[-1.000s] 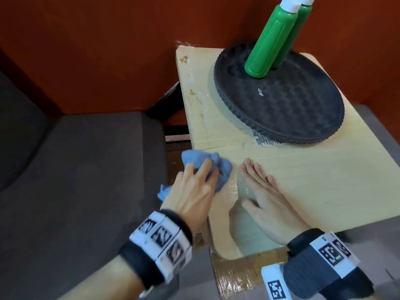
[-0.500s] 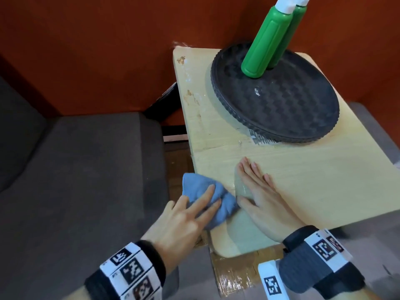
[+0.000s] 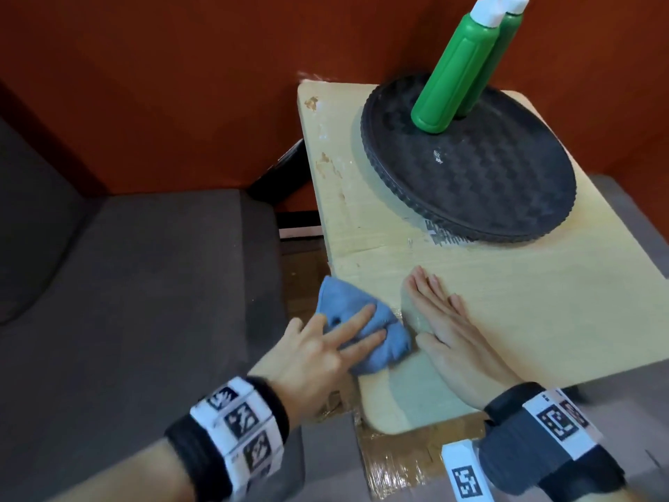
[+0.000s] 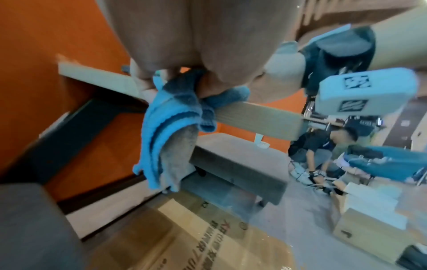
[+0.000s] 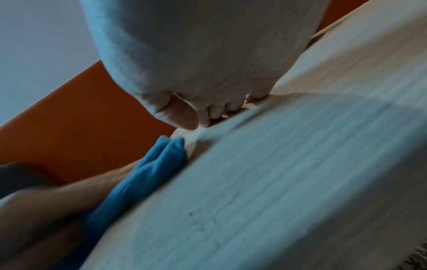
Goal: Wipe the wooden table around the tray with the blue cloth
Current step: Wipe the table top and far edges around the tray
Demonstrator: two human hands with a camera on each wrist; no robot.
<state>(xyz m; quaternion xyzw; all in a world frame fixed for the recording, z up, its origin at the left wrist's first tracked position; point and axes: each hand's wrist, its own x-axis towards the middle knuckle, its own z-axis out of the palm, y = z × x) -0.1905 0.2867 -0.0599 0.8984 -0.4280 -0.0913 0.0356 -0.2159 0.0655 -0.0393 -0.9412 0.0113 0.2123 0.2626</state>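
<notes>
Progress, my estimate: wiping was only at the near left edge; stains along the left side and the strip by the tray looked untouched, so most remained.

Table (image 3: pixel 525 320): pale wood grain, flat, rounded corners. Tray (image 3: pixel 506 197): round, black, woven texture, ribbed rim, holding two smooth green bottles (image 3: pixel 456 70).

Cloth (image 3: pixel 347 309): soft blue terry, bunched, partly hanging over the edge. My left hand (image 3: pixel 315 353) pressed it with spread fingers. My right hand (image 3: pixel 456 331) lay flat beside it, fingers together.
</notes>
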